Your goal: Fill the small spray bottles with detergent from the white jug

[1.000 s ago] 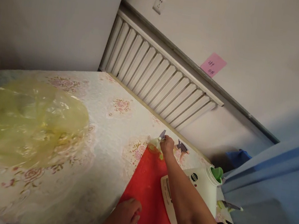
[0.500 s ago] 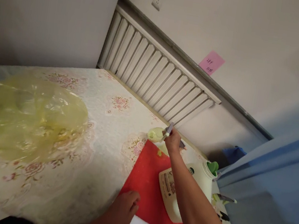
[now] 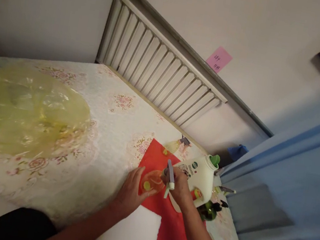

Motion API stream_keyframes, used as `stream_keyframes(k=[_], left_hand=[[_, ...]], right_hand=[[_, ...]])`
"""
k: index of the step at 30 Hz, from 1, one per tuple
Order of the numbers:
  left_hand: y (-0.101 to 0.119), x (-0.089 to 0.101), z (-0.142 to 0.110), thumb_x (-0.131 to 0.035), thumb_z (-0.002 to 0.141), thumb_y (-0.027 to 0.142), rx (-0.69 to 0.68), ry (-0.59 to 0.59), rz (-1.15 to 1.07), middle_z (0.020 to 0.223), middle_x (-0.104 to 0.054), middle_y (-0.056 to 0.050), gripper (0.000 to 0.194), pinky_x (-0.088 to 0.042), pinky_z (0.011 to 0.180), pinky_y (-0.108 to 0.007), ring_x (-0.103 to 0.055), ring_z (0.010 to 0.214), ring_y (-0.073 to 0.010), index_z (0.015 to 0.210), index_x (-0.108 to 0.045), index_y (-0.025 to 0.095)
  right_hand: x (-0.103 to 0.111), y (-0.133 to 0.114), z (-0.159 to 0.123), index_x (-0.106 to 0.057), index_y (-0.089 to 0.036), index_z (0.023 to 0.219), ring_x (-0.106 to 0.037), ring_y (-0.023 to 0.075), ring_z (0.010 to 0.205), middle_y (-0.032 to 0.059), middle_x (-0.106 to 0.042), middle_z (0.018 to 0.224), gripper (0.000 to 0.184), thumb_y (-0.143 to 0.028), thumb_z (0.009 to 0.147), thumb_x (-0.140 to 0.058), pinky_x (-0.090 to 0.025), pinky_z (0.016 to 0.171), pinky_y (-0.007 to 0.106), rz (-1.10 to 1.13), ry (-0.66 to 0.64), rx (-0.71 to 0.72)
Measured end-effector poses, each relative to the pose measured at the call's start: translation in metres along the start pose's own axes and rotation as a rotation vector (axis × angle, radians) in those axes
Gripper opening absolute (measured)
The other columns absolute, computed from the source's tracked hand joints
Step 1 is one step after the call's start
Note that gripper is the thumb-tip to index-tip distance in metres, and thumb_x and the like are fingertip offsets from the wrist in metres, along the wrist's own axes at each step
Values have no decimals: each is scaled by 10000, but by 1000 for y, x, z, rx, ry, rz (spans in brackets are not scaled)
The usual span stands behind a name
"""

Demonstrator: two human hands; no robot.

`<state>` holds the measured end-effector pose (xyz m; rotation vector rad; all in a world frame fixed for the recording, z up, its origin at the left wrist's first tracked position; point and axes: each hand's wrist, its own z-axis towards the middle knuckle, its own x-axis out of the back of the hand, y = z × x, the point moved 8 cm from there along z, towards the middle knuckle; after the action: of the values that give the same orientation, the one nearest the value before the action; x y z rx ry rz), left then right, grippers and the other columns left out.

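A clear spray bottle (image 3: 154, 182) with a grey and white trigger head (image 3: 171, 174) is tilted on its side over a red sheet (image 3: 174, 234). My right hand (image 3: 179, 186) is closed around its neck, just below the trigger head. At the base end, my left hand (image 3: 130, 191) curves its thumb and fingers around the bottle's two sides. Close to my right forearm, a cream-coloured jug (image 3: 199, 177) with a green cap lies on the red sheet. Below my hands is a white slab with a rough edge (image 3: 133, 234).
Another spray bottle (image 3: 173, 145) lies beyond the red sheet. A dark green bottle (image 3: 208, 212) is right of the jug. A crumpled yellow plastic bag (image 3: 28, 112) covers the left of the flowered tablecloth (image 3: 109, 140). A radiator (image 3: 156, 63) and blue curtain (image 3: 291, 204) border the table.
My right hand has brought the spray bottle from the table's far side nearer to me, over the red sheet. My left hand has moved up, and its fingers have come around the bottle's base.
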<state>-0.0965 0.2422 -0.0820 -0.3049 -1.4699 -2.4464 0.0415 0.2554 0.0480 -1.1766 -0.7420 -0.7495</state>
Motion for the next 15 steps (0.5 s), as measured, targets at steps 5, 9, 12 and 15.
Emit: stream_keyframes(k=[5,9,12,15], left_hand=[[0,-20,-3,-771,731,299,-48,-144,-16,1433,-489,-174,818,-419,1096,-544,-460,1347,-338,1423,-345,199],[-2,-29,-4,-744,742,250,-69,-221,-28,1361,-565,-163,710,-445,1072,-528,-534,1279,-320,1371,-422,193],[-3,-32,-3,-732,742,228,-38,-273,-48,1336,-587,-159,688,-471,1042,-515,-565,1239,-312,1360,-433,197],[-2,-31,-2,-730,739,224,-15,-289,-58,1333,-590,-159,679,-469,1042,-509,-566,1235,-317,1353,-442,198]], right_hand=[[-14,2,-20,-529,-193,637,-471,119,593,-37,-514,641,89,-133,701,-545,-359,575,230,49,-28,23],[-21,5,-25,-543,-190,658,-478,123,603,-30,-524,655,85,-123,709,-555,-371,584,234,80,-23,35],[-22,5,-27,-574,-189,707,-492,132,623,-20,-551,687,40,-158,726,-590,-388,597,242,101,-21,54],[-17,5,-29,-588,-188,737,-497,141,640,-11,-555,707,45,-219,761,-612,-413,610,252,132,1,58]])
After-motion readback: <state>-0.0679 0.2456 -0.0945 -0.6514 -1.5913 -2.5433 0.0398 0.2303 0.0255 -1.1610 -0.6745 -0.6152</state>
